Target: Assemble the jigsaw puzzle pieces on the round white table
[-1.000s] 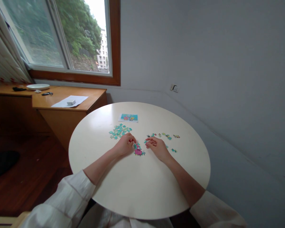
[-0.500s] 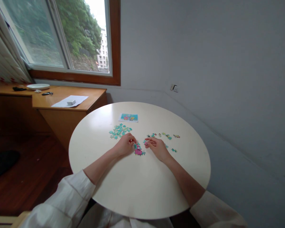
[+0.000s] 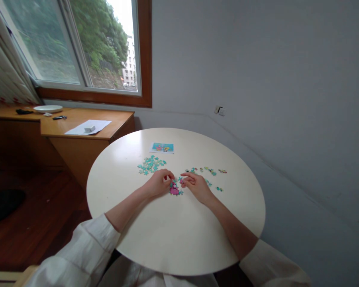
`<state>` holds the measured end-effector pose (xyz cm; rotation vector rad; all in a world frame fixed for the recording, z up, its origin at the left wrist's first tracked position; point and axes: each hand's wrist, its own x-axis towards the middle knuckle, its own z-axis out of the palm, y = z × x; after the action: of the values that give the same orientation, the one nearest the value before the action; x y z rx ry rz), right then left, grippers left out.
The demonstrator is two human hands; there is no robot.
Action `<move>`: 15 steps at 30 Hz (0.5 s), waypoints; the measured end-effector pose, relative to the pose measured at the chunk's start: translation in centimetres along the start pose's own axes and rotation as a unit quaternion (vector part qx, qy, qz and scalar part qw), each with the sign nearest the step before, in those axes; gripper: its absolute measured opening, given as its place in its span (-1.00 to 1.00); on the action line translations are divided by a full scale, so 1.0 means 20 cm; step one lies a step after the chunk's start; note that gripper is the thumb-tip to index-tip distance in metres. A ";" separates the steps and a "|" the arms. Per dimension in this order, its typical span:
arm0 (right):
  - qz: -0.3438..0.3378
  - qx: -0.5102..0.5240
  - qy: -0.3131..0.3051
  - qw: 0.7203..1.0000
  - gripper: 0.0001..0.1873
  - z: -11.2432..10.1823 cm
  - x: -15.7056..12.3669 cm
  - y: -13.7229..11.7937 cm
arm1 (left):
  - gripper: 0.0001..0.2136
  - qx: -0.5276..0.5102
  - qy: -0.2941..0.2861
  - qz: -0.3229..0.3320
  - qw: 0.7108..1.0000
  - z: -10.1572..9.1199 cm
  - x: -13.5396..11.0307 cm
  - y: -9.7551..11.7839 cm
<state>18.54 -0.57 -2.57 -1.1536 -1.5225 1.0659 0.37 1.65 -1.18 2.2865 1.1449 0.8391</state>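
Observation:
In the middle of the round table a small joined patch of jigsaw puzzle pieces (image 3: pixel 175 189), pink with teal edges, lies flat. My left hand (image 3: pixel 160 183) is at its upper left, thumb and fingertips drawn together in a pinch over the patch's top edge. What those fingers hold, if anything, is too small to make out. From the right, my right hand (image 3: pixel 198 187) pinches a pink and teal puzzle piece (image 3: pixel 181 181) between thumb and fingers, just beside the patch.
A pile of teal puzzle pieces (image 3: pixel 151 164) lies beyond my left hand. Loose pieces (image 3: pixel 210 171) are scattered beyond my right hand. A picture card (image 3: pixel 161 148) rests near the table's (image 3: pixel 179 231) far side. A wooden desk (image 3: pixel 122 121) with a paper sheet stands at the left.
My left hand has shifted slightly right, its fingertips now over the top of the pink patch. My right hand has brought its piece slightly left, closer to the patch.

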 end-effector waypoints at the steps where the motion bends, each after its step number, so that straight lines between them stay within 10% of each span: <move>1: 0.001 0.001 -0.004 1.000 -0.74 0.00 0.00 0.00 | -0.84 -0.002 0.000 -0.002 1.000 0.00 0.00 0.00; 15: -0.019 -0.008 -0.043 0.999 -0.82 0.03 -0.01 0.00 | -0.80 -0.062 -0.030 0.017 0.997 -0.01 -0.01 0.04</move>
<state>17.91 -0.89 -2.65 -1.0972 -1.6157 1.0909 0.59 1.05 -0.70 2.2187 1.0024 0.8257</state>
